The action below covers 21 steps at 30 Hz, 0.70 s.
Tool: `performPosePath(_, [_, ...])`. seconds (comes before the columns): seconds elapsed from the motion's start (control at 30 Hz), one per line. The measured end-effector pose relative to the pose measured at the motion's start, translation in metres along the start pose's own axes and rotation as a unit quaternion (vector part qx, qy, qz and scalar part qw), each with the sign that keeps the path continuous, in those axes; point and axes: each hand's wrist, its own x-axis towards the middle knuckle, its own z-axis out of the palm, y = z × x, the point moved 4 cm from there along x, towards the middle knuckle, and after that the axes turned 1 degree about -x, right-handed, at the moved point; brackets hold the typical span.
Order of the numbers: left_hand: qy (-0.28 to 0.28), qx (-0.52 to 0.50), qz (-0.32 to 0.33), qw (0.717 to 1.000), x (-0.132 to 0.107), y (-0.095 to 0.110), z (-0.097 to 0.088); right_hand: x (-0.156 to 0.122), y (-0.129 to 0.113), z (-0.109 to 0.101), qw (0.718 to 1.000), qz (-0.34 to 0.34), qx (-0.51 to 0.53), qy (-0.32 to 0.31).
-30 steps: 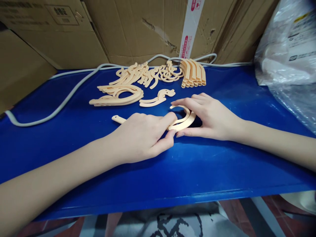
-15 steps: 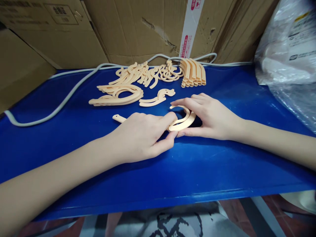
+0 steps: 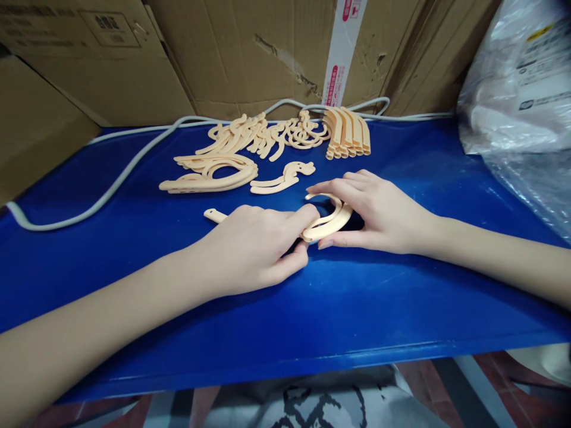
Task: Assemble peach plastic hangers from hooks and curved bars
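A beige plastic folding hanger (image 3: 333,226) with curved parts lies low over the blue table, between my two hands. My left hand (image 3: 256,246) is closed round its left part, and a straight end with a small hole pokes out beyond the knuckles. With fingers over the curved right part and thumb at its lower edge, my right hand (image 3: 379,214) grips the other side. My palms and fingers hide the middle of the hanger. Just behind lies another beige hanger assembly (image 3: 285,179) with a hooked head.
Farther back are a pile of curved arms (image 3: 214,172), a heap of small hook pieces (image 3: 307,132) and a row of hollow curved pieces (image 3: 348,134). A white cable (image 3: 113,187) crosses the blue table (image 3: 357,309). Cardboard boxes (image 3: 250,59) and a plastic bag (image 3: 504,107) border it.
My left thumb has drawn back slightly to the left from the right thumb, showing more of the hanger's near end. Both hands keep their hold.
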Motion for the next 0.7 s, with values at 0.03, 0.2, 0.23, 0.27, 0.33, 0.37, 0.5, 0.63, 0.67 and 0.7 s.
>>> performPosePath(0.03, [-0.003, 0.004, 0.002, 1.0, 0.0001, -0.0003, 0.0, 0.0, 0.0002, 0.0, 1.0, 0.001, 0.001, -0.002])
performPosePath(0.2, [0.0, 0.021, 0.0, 1.0, 0.0001, -0.0011, 0.0002, 0.0, 0.0008, -0.0001, 1.0, 0.002, -0.001, -0.007])
performPosePath(0.23, [0.002, 0.023, 0.002, 1.0, -0.0001, -0.0011, 0.0003, 0.0001, 0.0008, -0.0002, 1.0, 0.001, -0.001, -0.008])
performPosePath(0.27, [0.004, 0.024, 0.003, 1.0, -0.0003, -0.0011, 0.0005, 0.0003, 0.0008, -0.0003, 1.0, 0.002, 0.0, -0.007])
performPosePath(0.33, [0.007, 0.024, 0.003, 1.0, -0.0008, -0.0013, 0.0008, 0.0006, 0.0008, -0.0003, 1.0, 0.002, 0.002, -0.007])
performPosePath(0.37, [0.007, 0.024, 0.002, 1.0, -0.0011, -0.0015, 0.0011, 0.0007, 0.0008, -0.0001, 1.0, 0.002, 0.003, -0.008])
performPosePath(0.5, [0.007, 0.023, 0.001, 1.0, -0.0015, -0.0024, 0.0019, 0.001, 0.0011, 0.0005, 1.0, 0.002, 0.006, -0.011])
performPosePath(0.63, [0.007, 0.025, 0.002, 1.0, -0.001, -0.003, 0.0021, 0.0006, 0.0016, 0.0007, 1.0, 0.001, 0.008, -0.01])
performPosePath(0.67, [0.006, 0.025, 0.002, 1.0, -0.0009, -0.003, 0.0022, 0.0006, 0.0016, 0.0007, 1.0, 0.0, 0.009, -0.009])
performPosePath(0.7, [0.004, 0.024, 0.003, 1.0, -0.0009, -0.0029, 0.0022, 0.0005, 0.0015, 0.0007, 1.0, -0.001, 0.011, -0.009])
